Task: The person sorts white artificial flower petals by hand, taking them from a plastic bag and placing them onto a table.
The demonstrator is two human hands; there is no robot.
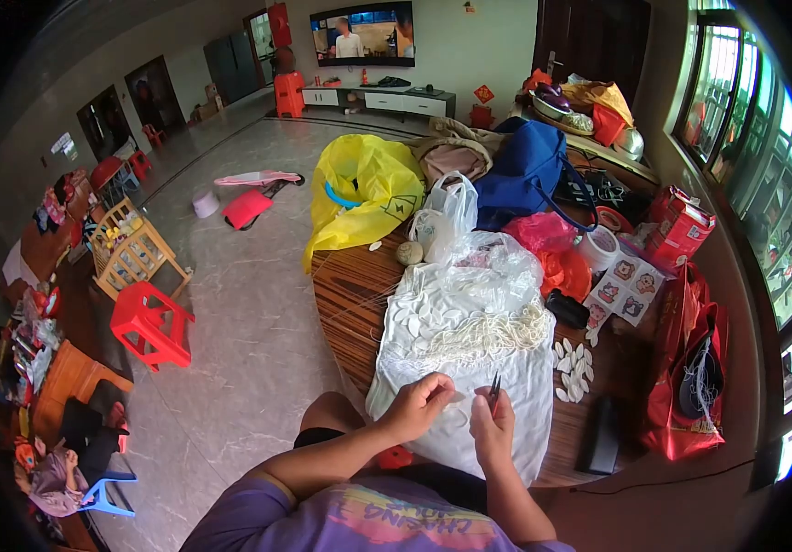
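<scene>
My left hand (417,406) is closed in a pinch over a white cloth (516,451), a small pale piece showing at its fingertips. To its right, my right hand (493,421) is wrapped round small dark-tipped pliers or snips (494,390), tips pointing up. Beyond both hands, a bundle of cream string (497,339) lies on the cloth. White leaf-shaped pieces (424,317) are scattered at the cloth's left, and more white pieces (573,371) lie on the wooden table (345,304) at its right.
Behind the cloth are clear plastic bags (493,267), a yellow bag (359,184) and a blue bag (525,170). A black case (603,437) and red bag (686,377) are at right. A red stool (149,324) stands left. Another person (60,474) sits at far left.
</scene>
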